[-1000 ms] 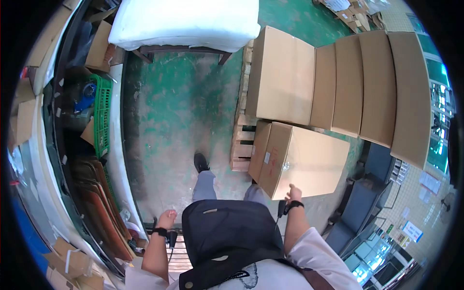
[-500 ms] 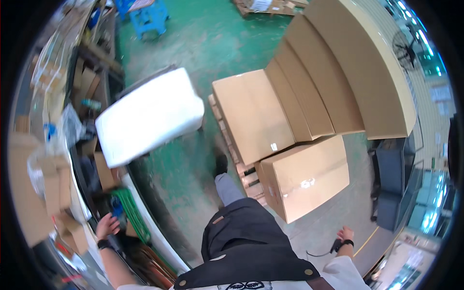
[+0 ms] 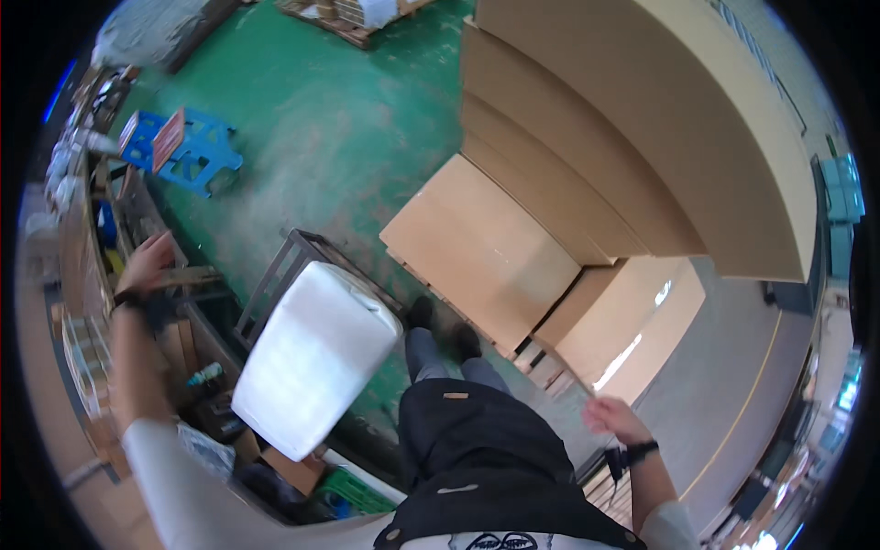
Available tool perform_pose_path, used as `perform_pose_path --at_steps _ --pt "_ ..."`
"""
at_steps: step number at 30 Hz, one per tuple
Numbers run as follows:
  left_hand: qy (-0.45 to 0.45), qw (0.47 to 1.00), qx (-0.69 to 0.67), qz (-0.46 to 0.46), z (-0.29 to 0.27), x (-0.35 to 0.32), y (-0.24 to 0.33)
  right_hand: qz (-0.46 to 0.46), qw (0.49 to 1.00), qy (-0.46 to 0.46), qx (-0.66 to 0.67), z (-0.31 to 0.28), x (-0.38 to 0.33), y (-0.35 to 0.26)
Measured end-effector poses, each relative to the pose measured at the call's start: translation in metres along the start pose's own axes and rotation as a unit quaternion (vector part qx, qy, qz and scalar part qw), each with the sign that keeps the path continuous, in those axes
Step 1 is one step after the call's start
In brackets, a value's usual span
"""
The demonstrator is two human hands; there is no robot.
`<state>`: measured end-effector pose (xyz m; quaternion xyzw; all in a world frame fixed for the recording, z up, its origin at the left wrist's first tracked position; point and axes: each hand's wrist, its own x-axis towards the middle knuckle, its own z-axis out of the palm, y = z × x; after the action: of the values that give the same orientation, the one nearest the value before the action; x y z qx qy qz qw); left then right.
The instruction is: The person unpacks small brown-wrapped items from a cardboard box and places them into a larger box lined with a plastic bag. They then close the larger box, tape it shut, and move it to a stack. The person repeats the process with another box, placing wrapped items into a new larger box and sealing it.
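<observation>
My left hand [image 3: 147,261] is stretched out over the shelving at the left, its fingers loosely extended with nothing in them. My right hand [image 3: 614,419] is beside the near edge of a brown cardboard box [image 3: 632,321]; its fingers are loosely bent and I see nothing held. Whether it touches the box I cannot tell. A larger carton [image 3: 486,243] lies behind that box on a wooden pallet [image 3: 550,374]. Left of my legs, a white wrapped block [image 3: 316,357] rests on a dark metal frame [image 3: 289,261]. Dark bands circle both wrists.
Tall cardboard sheets or cartons [image 3: 642,119] stand at the right. Blue plastic stools [image 3: 197,151] are on the green floor [image 3: 312,110] at the far left. Cluttered shelving [image 3: 197,321] runs along my left, with a green crate [image 3: 357,490] low down. Another loaded pallet [image 3: 357,32] is at the back.
My view has turned left, and the white block and boxes appear shifted. My left arm has reached farther forward; my right hand has come inward, closer to the near box.
</observation>
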<state>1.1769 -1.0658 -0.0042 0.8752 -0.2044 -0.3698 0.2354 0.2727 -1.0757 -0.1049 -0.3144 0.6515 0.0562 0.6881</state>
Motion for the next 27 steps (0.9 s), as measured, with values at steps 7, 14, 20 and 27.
perform_pose_path --at_steps 7,14,20,27 --pt "-0.129 0.944 0.279 0.122 0.466 0.18 -0.095 -0.014 0.969 0.168 0.179 0.132 0.218 -0.044" --pt "0.005 0.921 0.357 0.155 0.567 0.22 -0.077 0.216 0.843 0.322 0.374 0.117 0.419 0.095" --pt "-0.092 0.94 0.265 0.195 0.577 0.273 -0.081 0.095 0.807 0.204 0.546 0.082 0.501 0.181" --pt "-0.248 0.958 0.05 0.135 0.611 0.282 -0.069 0.065 0.822 0.205 0.528 0.046 0.524 0.194"
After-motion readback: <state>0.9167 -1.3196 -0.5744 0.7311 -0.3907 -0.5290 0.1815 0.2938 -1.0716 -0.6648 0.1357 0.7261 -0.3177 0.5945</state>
